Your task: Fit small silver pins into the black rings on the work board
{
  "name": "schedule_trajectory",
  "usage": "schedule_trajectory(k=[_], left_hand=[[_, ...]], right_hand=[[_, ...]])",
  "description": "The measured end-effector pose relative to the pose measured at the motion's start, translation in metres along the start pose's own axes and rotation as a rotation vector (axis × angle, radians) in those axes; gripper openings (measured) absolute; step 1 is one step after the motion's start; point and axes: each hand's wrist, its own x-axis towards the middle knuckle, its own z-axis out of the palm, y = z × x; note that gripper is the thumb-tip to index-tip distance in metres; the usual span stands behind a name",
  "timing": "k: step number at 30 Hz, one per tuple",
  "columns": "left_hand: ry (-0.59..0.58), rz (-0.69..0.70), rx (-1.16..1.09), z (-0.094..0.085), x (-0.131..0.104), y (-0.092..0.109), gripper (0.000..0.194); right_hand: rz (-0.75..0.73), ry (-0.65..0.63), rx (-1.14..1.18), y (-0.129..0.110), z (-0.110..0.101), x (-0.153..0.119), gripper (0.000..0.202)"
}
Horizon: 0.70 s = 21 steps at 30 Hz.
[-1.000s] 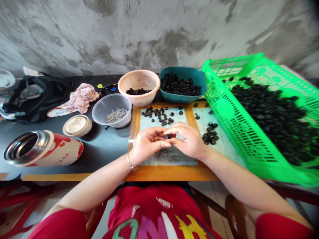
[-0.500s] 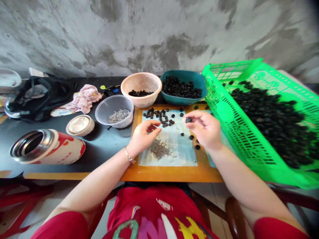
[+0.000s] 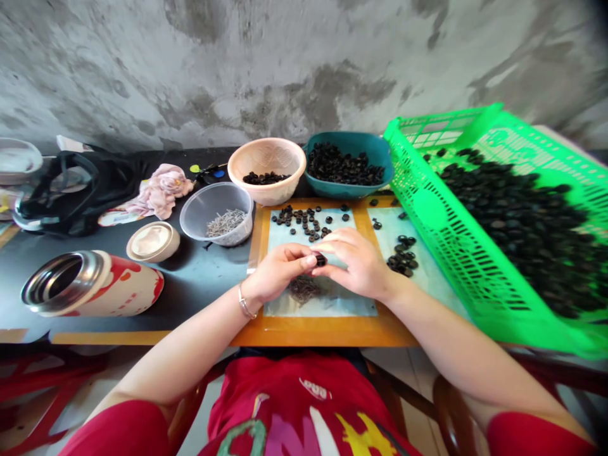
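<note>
In front of me, my left hand (image 3: 275, 271) and my right hand (image 3: 361, 265) meet over a pale sheet (image 3: 349, 307) on the wooden board. Between their fingertips is a small black round piece (image 3: 321, 259), pinched by the left thumb and finger, with the right fingers touching it from the other side. Just below the hands lies a heap of thin metal pins (image 3: 304, 288), partly covered by them. Several loose black rings (image 3: 308, 218) are scattered beyond. To the right, more black round pieces (image 3: 403, 256) sit in a cluster.
A green crate (image 3: 441, 234) full of black pieces stands at right. Behind the board are a teal basin (image 3: 349, 190) and a pink bowl (image 3: 266, 193), both holding black parts. At left are a clear bowl (image 3: 192, 206) of pins, a lid (image 3: 152, 240), an uncapped flask (image 3: 118, 282) and a cloth (image 3: 164, 190).
My right hand has moved left and toward me with a black piece, joining my left hand above the pins. The left fingers have closed on the piece. The cluster at right is now uncovered.
</note>
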Motion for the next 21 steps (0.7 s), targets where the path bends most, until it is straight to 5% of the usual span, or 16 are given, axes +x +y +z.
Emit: schedule_trajectory(k=[6,13,16,21], left_hand=[[0.041,-0.024,0.087,0.000,0.000,0.002,0.037],[0.361,0.281,0.900,-0.022,0.011,0.006,0.027],[0.370,0.419,1.204,-0.034,0.016,0.003,0.029],[0.281,0.400,1.391,-0.044,0.023,-0.004,0.034]], right_hand=[[-0.070,0.063,-0.030,-0.001,-0.004,0.001,0.016],[-0.117,0.087,-0.106,-0.007,-0.008,0.002,0.013],[-0.098,0.112,-0.095,-0.008,-0.009,0.002,0.018],[-0.115,0.123,-0.120,-0.009,-0.011,0.002,0.013]])
